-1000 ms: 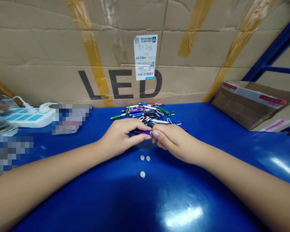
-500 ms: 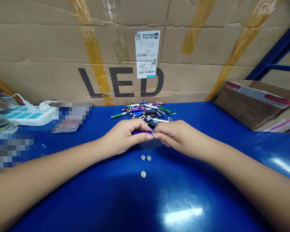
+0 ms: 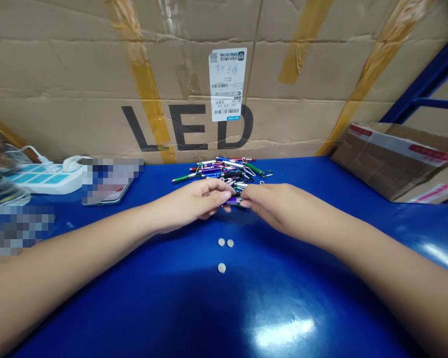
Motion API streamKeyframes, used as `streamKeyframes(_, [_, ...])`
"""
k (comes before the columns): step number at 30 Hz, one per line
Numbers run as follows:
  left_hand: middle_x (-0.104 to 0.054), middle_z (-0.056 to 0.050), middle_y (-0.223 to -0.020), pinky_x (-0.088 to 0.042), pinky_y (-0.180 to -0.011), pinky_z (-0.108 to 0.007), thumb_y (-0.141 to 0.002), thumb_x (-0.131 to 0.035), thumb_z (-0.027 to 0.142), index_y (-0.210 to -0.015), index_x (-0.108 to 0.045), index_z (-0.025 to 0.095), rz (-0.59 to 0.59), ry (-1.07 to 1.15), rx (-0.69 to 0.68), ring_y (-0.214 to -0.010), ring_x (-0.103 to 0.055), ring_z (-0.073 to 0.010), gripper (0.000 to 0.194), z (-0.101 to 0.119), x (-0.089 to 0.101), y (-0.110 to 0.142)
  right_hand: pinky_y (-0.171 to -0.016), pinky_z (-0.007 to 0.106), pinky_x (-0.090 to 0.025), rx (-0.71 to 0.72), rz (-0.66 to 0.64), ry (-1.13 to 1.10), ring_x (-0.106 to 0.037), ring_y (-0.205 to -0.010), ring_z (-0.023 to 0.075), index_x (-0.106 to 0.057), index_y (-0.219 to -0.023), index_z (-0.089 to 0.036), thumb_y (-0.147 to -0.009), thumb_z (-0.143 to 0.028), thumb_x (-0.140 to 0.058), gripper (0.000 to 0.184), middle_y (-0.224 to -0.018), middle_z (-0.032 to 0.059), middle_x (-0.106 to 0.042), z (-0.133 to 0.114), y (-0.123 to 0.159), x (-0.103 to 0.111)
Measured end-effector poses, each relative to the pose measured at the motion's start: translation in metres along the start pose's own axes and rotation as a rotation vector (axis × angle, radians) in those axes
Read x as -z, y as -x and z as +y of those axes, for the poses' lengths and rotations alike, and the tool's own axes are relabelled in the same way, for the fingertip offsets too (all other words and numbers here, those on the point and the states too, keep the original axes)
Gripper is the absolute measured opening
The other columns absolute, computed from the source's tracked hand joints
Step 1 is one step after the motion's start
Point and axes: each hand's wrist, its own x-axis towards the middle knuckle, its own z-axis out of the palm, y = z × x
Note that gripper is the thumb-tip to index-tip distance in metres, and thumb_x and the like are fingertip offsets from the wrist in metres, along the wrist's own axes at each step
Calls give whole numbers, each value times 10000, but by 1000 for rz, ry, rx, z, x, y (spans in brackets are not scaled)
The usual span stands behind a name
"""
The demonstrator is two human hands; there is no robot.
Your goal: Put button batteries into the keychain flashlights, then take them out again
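My left hand (image 3: 205,199) is closed around a small purple keychain flashlight (image 3: 232,201), whose body partly shows between the fingers. The fingertips of my right hand (image 3: 267,201) pinch its silver right end, and part of that end is hidden by them. Just behind both hands lies a pile of similar flashlights (image 3: 212,170) in green, blue, red, silver and black, several with carabiner clips. On the blue table in front of the hands are three button cells: two side by side, a left one (image 3: 221,242) and a right one (image 3: 230,243), and a nearer one (image 3: 221,268).
A large cardboard box (image 3: 78,74) marked LED stands along the back of the blue table (image 3: 164,298). At the left are a white power strip (image 3: 56,179) and a partly blurred flat object (image 3: 112,191). A smaller open carton (image 3: 384,164) sits at the right.
The flashlight has turned in my hands, showing more of its purple body and silver end. My left fingers have shifted their grip along it. The button cells stay put.
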Motion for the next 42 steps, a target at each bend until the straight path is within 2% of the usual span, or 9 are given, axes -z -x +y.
streamKeyframes(6, [-487, 37, -579, -331, -457, -185, -945, -355, 555, -841, -614, 138, -128, -247, 40, -476, -386, -69, 503, -3, 6, 4, -576, 274, -324, 6, -21, 7, -540, -641, 162, -507, -798, -192, -955, -296, -399, 217, -810, 64, -653, -4, 0, 0])
streamKeyframes(15, [-667, -27, -774, -423, -651, -240, -981, -320, 396, -826, -619, 160, 58, -897, -354, -708, -594, -148, 410, -2, -2, 7, -521, 247, -290, 113, 19, -192, -412, -516, 108, -459, -655, -199, -917, -261, -431, 271, -583, -15, -521, 0, 0, -3])
streamKeyframes(19, [-662, -56, -785, -425, -652, -257, -1000, -289, 382, -843, -605, 149, 139, -1119, -570, -717, -590, -163, 424, -2, 0, 9, -508, 224, -351, 47, -20, -616, -443, -501, 88, -480, -714, -194, -945, -312, -421, 266, -588, -39, -510, 0, 1, -4])
streamKeyframes(25, [-590, -34, -687, -374, -611, -288, -976, -420, 338, -796, -598, 171, 233, -1382, -911, -650, -515, -157, 304, 5, 11, 12, -364, 167, -236, -122, -252, -1556, -247, -358, 38, -479, -775, -188, -939, -384, -482, 256, -486, -101, -402, -6, 1, -20])
streamKeyframes(28, [-561, -8, -640, -330, -554, -294, -946, -490, 268, -833, -611, 195, 219, -1446, -999, -582, -469, -137, 181, 8, 15, 12, -350, 154, -210, -142, -314, -1723, -205, -345, 29, -480, -736, -178, -951, -342, -470, 271, -466, -98, -400, -8, -1, -25])
streamKeyframes(32, [-617, -26, -693, -379, -596, -285, -954, -467, 300, -860, -640, 200, 256, -1423, -920, -651, -532, -151, 221, 9, 15, 11, -359, 155, -213, -127, -251, -1716, -220, -353, 28, -469, -703, -174, -958, -313, -460, 291, -479, -88, -412, -7, -4, -24])
streamKeyframes(37, [-692, -17, -888, -438, -698, -219, -893, -577, 375, -986, -655, 191, 258, -982, -593, -780, -617, -136, 220, 16, 11, 10, -375, 176, -249, -73, -91, -1523, -271, -366, 40, -447, -754, -195, -953, -377, -467, 270, -497, -91, -428, -2, -4, -23])
streamKeyframes(39, [-686, 7, -798, -418, -626, -205, -886, -563, 436, -919, -656, 172, 219, -841, -419, -690, -603, -121, 282, 19, 9, 10, -388, 182, -272, -50, -47, -1347, -336, -393, 45, -446, -764, -196, -954, -413, -456, 288, -534, -81, -449, -1, -4, -22])
streamKeyframes(42, [-587, 28, -566, -364, -532, -207, -953, -360, 501, -744, -635, 156, 161, -729, -201, -537, -523, -106, 488, 20, 6, 10, -423, 187, -311, -32, 2, -1049, -403, -447, 52, -467, -761, -190, -964, -429, -421, 318, -585, -64, -474, -1, -1, -18])
